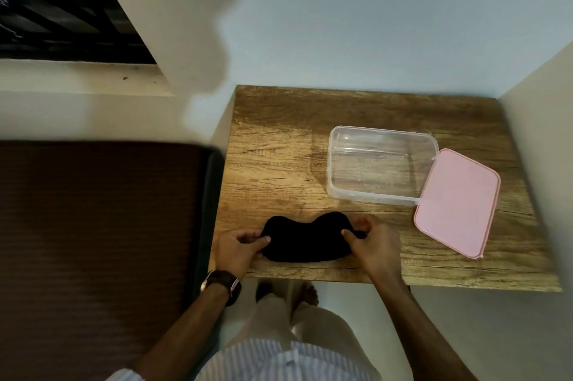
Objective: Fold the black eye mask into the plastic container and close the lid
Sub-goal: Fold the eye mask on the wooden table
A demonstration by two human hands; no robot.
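The black eye mask lies flat and unfolded near the front edge of the wooden table. My left hand pinches its left end and my right hand pinches its right end. Behind the mask, to the right, stands the clear plastic container, open and with nothing inside. Its pink lid lies on the table at the container's right side, leaning against the rim.
A dark brown mattress runs along the table's left side. Walls close off the table at the back and right. A watch sits on my left wrist. My legs and feet show below the table's front edge.
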